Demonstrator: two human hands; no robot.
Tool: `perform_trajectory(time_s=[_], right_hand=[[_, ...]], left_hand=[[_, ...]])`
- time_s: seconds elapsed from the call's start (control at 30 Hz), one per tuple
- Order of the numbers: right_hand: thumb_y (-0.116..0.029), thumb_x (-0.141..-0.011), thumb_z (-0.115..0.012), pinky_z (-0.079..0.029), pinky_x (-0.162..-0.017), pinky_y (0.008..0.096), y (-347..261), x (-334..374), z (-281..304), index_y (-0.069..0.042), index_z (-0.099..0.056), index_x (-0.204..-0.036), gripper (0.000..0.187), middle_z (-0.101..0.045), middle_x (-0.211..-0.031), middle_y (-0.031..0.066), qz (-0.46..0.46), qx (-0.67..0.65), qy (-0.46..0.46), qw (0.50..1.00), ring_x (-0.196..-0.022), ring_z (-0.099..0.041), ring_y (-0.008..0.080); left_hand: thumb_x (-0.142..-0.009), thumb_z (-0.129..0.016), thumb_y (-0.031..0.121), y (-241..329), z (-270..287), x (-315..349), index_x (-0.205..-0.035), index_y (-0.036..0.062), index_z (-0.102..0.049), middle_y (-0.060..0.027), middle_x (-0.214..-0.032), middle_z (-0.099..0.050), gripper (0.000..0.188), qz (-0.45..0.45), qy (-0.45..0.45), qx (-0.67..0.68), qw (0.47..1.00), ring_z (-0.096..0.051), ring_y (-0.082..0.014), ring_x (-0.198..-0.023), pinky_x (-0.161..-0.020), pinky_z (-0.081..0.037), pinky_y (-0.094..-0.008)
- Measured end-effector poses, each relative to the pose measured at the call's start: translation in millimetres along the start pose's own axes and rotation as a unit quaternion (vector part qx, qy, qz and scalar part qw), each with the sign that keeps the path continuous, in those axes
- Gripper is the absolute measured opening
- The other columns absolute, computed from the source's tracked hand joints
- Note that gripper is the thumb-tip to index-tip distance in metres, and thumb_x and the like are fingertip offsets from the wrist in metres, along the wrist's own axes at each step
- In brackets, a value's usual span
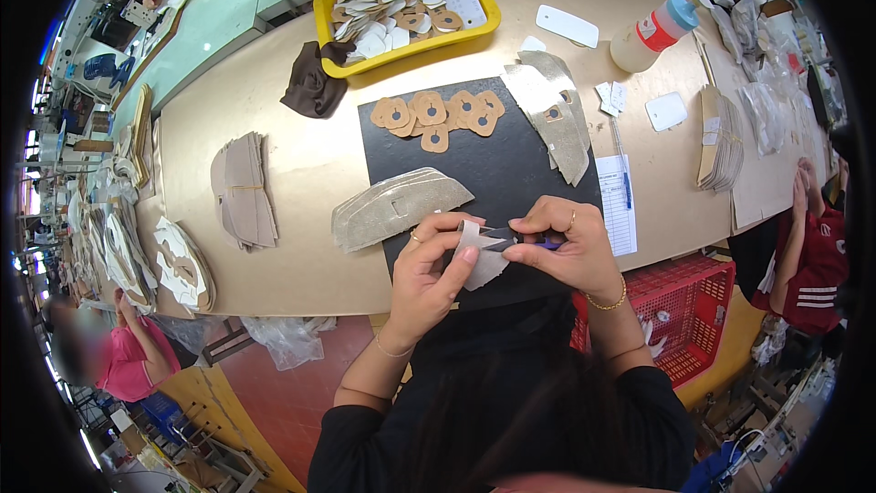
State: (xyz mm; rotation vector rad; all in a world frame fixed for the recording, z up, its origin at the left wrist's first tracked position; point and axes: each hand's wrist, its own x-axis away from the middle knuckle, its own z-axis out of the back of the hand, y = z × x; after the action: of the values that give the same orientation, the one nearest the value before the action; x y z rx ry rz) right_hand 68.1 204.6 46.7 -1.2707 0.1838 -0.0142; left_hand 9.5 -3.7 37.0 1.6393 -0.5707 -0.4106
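Observation:
My left hand [425, 267] pinches a small pale grey piece of material [485, 272] between thumb and fingers, over the near edge of a black mat [525, 169]. Closed around a small pair of scissors with purple handles [550, 244], my right hand [573, 242] holds the blades up against that piece. Whether the blades are cutting into it I cannot tell. Just beyond my left hand lies a stack of curved grey-beige panels [401, 205]. Farther up the mat are several tan cut-outs with dark round holes [436, 114]. More curved panels [561, 128] overlap the mat's right edge.
A yellow tray [411, 57] of white and tan pieces stands at the back beside a dark brown cloth [313, 87]. Back right is a bottle with a blue cap [652, 35]. A printed sheet with a pen [618, 205] lies right. A red crate [693, 310] sits below the table.

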Motion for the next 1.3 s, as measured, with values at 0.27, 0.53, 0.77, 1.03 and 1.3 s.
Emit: perform_trajectory(time_s=[0.27, 0.53, 0.77, 1.03, 1.3], right_hand=[[-0.009, -0.074, -0.087, -0.046, -0.054, 0.0254, 7, 1, -5, 0.002, -0.069, -0.081, 0.022, -0.068, -0.074, 0.0092, 0.035, -0.006, 0.035, 0.999, -0.059, -0.062, 0.0155], [-0.008, -0.075, -0.086, -0.048, -0.055, 0.026, 3, 3, -1, 0.002, -0.07, -0.081, 0.02, -0.069, -0.075, 0.0106, -0.011, 0.015, 0.008, 1.0, -0.063, -0.066, 0.0166], [-0.009, -0.075, -0.087, -0.042, -0.052, 0.0238, 10, 1, -3, 0.002, -0.071, -0.085, 0.022, -0.067, -0.074, 0.0075, 0.03, -0.003, 0.05, 0.998, -0.058, -0.056, 0.0109], [-0.014, -0.078, -0.086, -0.038, -0.054, 0.0219, 9, 2, 10, 0.001, -0.073, -0.089, 0.023, -0.067, -0.075, 0.0036, -0.059, -0.046, 0.017, 0.997, -0.063, -0.054, 0.006], [-0.014, -0.08, -0.084, -0.04, -0.056, 0.0226, 9, 2, 10, 0.001, -0.073, -0.088, 0.021, -0.068, -0.075, 0.0055, -0.063, -0.085, -0.01, 0.994, -0.064, -0.057, 0.0071]], left_hand=[[-0.094, -0.063, 0.004, -1, -2, 0, -0.105, -0.0042, -0.069, -0.0131, -0.123, -0.06, 0.015, -0.006, 0.007, -0.005, 1.0, -0.056, -0.0196, -0.114, -0.099, -0.043, -0.0319], [-0.093, -0.065, 0.003, -2, -4, 1, -0.106, -0.0046, -0.069, -0.0134, -0.122, -0.059, 0.015, -0.005, 0.014, -0.001, 1.0, -0.057, -0.0198, -0.114, -0.1, -0.043, -0.0318], [-0.093, -0.066, 0.003, -3, -4, 1, -0.106, -0.0041, -0.07, -0.0128, -0.122, -0.06, 0.016, -0.01, 0.01, -0.013, 1.0, -0.058, -0.0197, -0.113, -0.098, -0.046, -0.0317], [-0.086, -0.069, -0.003, -3, -5, -2, -0.104, -0.0024, -0.072, -0.0124, -0.12, -0.064, 0.018, -0.056, 0.017, -0.03, 0.998, -0.062, -0.0219, -0.11, -0.094, -0.05, -0.032], [-0.083, -0.071, -0.006, -4, -3, -2, -0.104, -0.002, -0.072, -0.0136, -0.114, -0.069, 0.021, -0.097, 0.019, -0.08, 0.992, -0.068, -0.0237, -0.104, -0.09, -0.054, -0.0326]])
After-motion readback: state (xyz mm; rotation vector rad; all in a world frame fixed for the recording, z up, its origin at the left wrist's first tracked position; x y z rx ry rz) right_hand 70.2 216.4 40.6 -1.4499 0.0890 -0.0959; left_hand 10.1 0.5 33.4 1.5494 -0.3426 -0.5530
